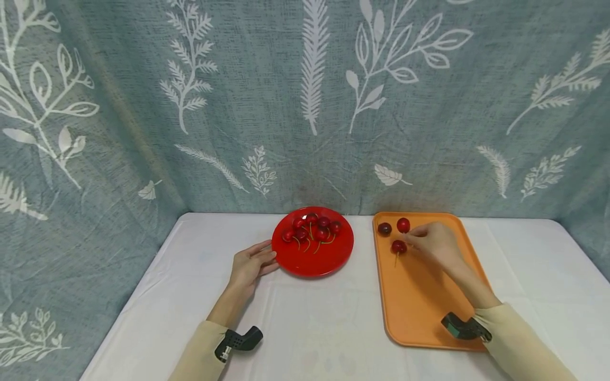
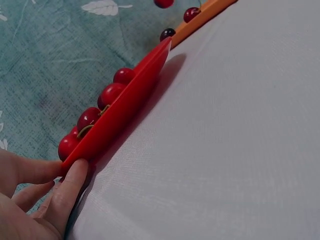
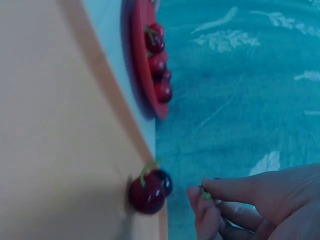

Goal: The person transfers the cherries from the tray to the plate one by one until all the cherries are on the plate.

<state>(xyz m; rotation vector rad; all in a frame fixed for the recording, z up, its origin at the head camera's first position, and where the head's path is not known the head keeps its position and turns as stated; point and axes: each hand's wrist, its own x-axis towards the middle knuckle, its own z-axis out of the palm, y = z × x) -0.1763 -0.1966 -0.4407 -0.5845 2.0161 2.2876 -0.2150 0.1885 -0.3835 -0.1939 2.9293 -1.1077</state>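
A red plate [image 1: 314,264] with several cherries [image 1: 301,234] stands on the white table, left of the orange tray. My left hand [image 1: 249,264] grips its left rim; in the left wrist view the thumb and fingers [image 2: 75,175] meet at the plate's edge. Above the tray's far left part, my right hand [image 1: 436,243] pinches a bright red cherry [image 1: 403,225] by its green stem [image 3: 205,194]. That cherry is mostly hidden behind the fingers in the right wrist view. Close by on the tray lie a dark cherry [image 1: 384,228] and a stemmed cherry [image 1: 398,247].
The orange tray [image 1: 405,312] has a raised rim and lies under my right forearm. Behind the white table [image 1: 305,328] hangs a blue-green cloth [image 1: 267,106] with white leaf prints, reaching the table's back edge.
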